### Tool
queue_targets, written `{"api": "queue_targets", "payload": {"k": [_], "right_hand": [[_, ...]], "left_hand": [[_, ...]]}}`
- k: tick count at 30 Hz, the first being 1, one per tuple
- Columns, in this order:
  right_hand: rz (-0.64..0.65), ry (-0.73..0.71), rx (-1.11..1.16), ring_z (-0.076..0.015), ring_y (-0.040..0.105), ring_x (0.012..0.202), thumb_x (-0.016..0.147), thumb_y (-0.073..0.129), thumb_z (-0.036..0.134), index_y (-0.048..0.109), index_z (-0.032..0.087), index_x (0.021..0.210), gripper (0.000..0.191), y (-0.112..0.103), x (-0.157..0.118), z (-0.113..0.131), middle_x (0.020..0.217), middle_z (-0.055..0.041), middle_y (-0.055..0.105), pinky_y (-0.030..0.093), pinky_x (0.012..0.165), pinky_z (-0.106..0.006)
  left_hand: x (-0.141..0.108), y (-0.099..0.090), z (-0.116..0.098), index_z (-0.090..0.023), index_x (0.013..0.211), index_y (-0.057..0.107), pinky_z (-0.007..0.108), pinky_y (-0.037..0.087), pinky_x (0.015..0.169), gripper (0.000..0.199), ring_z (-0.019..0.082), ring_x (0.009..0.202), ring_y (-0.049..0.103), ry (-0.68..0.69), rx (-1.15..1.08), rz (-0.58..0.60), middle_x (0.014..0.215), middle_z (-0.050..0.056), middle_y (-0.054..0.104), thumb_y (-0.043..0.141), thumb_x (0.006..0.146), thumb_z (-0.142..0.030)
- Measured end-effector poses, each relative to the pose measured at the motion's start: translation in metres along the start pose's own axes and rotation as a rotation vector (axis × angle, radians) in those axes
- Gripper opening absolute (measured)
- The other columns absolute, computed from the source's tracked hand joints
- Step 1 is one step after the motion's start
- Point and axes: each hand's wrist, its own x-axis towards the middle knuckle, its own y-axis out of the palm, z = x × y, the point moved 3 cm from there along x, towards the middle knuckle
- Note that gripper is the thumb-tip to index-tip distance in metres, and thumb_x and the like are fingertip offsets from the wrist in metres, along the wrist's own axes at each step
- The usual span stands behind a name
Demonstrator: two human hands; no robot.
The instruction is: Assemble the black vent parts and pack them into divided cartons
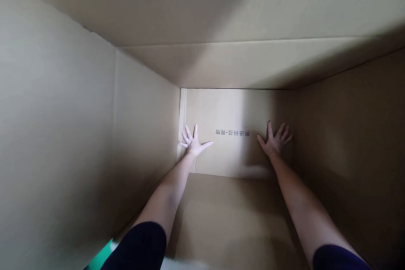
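Both my arms reach deep into a large cardboard box point(209, 67). At its bottom lies a flat cardboard panel point(218, 109) with a line of dark printed characters, upside down from here. My left hand point(193, 144) is spread over the panel's left side, close to a pale strip along that edge. Over the right part of the panel, in shadow, my right hand point(274, 140) has its fingers splayed. Neither hand holds anything. Both appear to rest on the panel, though firm contact is hard to make out.
Tall cardboard walls rise on the left point(63, 105), on the right point(348, 135), at the far side and nearest me. Creases run across the far and left walls. Something green point(100, 257) shows at the lower left beside my sleeve.
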Motion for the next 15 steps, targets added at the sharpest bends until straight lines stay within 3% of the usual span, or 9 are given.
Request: {"api": "queue_targets", "payload": {"k": [2,6,9,12,15], "right_hand": [[-0.02,-0.039,-0.006,-0.0511,0.013,0.151,0.096,0.048,0.066,0.029,0.025,0.164,0.083,0.005,0.0,-0.006,0.17,-0.0239,0.004,0.02,0.109,-0.076],[0.008,-0.065,-0.041,-0.0452,0.016,0.153,0.099,0.041,0.063,0.031,0.015,0.163,0.081,0.002,-0.005,-0.021,0.169,-0.0266,0.004,0.025,0.114,-0.067],[0.068,-0.064,-0.078,-0.0419,0.01,0.156,0.102,0.036,0.061,0.028,0.01,0.164,0.081,-0.003,-0.011,-0.025,0.168,-0.0285,0.005,0.022,0.118,-0.062],[0.143,-0.044,-0.101,-0.0403,0.004,0.158,0.102,0.035,0.061,0.021,0.013,0.166,0.081,-0.005,-0.006,-0.021,0.17,-0.0251,0.004,0.015,0.122,-0.061],[0.233,-0.028,-0.084,-0.0411,0.002,0.157,0.103,0.034,0.059,0.015,0.012,0.167,0.082,-0.018,0.0,-0.02,0.171,-0.0233,-0.003,0.012,0.123,-0.061]], "left_hand": [[0.003,-0.003,0.006,-0.029,0.167,0.012,0.072,0.008,0.12,0.122,0.046,0.157,-0.013,-0.012,-0.009,-0.031,0.171,0.016,-0.019,0.072,0.072,-0.076],[0.004,-0.009,0.022,-0.013,0.166,0.014,0.053,0.01,0.128,0.084,0.033,0.161,0.002,-0.002,0.001,-0.115,0.173,0.019,-0.003,0.04,0.099,-0.055],[0.007,-0.003,0.035,-0.005,0.165,0.013,0.053,0.007,0.128,0.08,0.033,0.161,-0.001,0.057,0.051,-0.144,0.173,0.021,0.0,0.033,0.101,-0.05],[0.018,0.001,0.043,-0.005,0.165,0.008,0.056,0.005,0.128,0.083,0.034,0.16,-0.005,0.099,0.084,-0.233,0.172,0.022,-0.004,0.032,0.102,-0.053],[0.017,-0.005,0.038,-0.003,0.165,0.003,0.058,0.004,0.127,0.094,0.037,0.159,-0.009,0.139,0.1,-0.115,0.171,0.027,-0.008,0.041,0.099,-0.058]]}}
